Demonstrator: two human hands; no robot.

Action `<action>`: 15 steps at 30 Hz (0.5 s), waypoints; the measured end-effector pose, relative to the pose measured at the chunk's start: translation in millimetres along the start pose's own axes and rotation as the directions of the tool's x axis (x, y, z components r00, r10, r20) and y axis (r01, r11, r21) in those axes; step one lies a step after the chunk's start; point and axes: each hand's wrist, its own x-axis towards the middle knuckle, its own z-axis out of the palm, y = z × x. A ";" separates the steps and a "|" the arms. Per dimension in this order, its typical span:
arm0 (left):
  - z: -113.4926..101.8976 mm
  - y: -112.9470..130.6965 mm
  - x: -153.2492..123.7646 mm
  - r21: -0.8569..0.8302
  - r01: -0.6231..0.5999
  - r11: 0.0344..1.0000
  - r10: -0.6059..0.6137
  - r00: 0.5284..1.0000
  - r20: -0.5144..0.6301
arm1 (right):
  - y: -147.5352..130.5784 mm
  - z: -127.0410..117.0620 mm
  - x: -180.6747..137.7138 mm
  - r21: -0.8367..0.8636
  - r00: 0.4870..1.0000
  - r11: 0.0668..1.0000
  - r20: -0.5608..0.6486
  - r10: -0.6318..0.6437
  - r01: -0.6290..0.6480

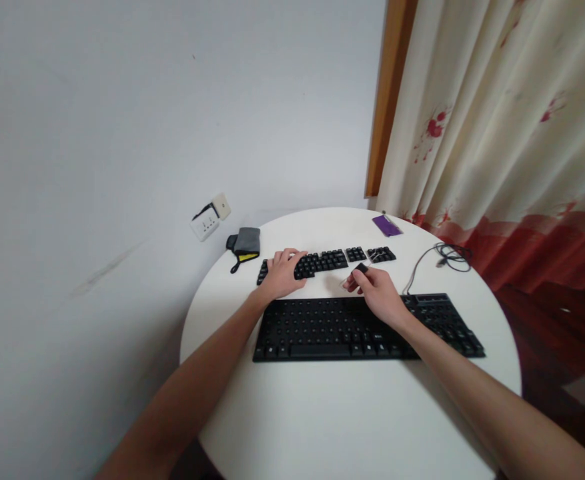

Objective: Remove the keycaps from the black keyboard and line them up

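A black keyboard (317, 330) lies across the white round table, with many keys in its left and middle parts taken off and bare switches showing. Behind it, loose black keycaps (333, 259) are laid out in rows and small blocks. My left hand (285, 275) rests over the left end of these keycaps, thumb and fingers apart. Above the keyboard's back edge, my right hand (379, 293) is closed around a small black-handled tool (361, 268) with thin wires, which looks like a keycap puller. My right fingers hide part of it.
A grey pouch (248, 240) with a yellow edge lies at the table's back left. A purple card-like item (387, 225) is at the back right. The keyboard's coiled cable (452, 257) lies near the right edge. A wall with a socket (205, 224) borders the left.
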 end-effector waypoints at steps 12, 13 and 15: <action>1.6 -1.8 0.2 0.005 0.008 1.000 -0.008 1.000 0.003 | -0.8 -1.2 -0.3 -0.011 1.000 1.000 0.018 -0.017 0.017; 1.7 -1.9 0.1 0.005 0.010 1.000 -0.010 1.000 0.004 | -1.0 -1.1 -0.2 -0.011 1.000 1.000 0.020 -0.019 0.019; 1.6 -1.9 0.0 0.002 0.009 1.000 -0.009 1.000 0.005 | -1.8 -1.3 -0.1 -0.011 0.999 1.000 0.032 -0.023 0.023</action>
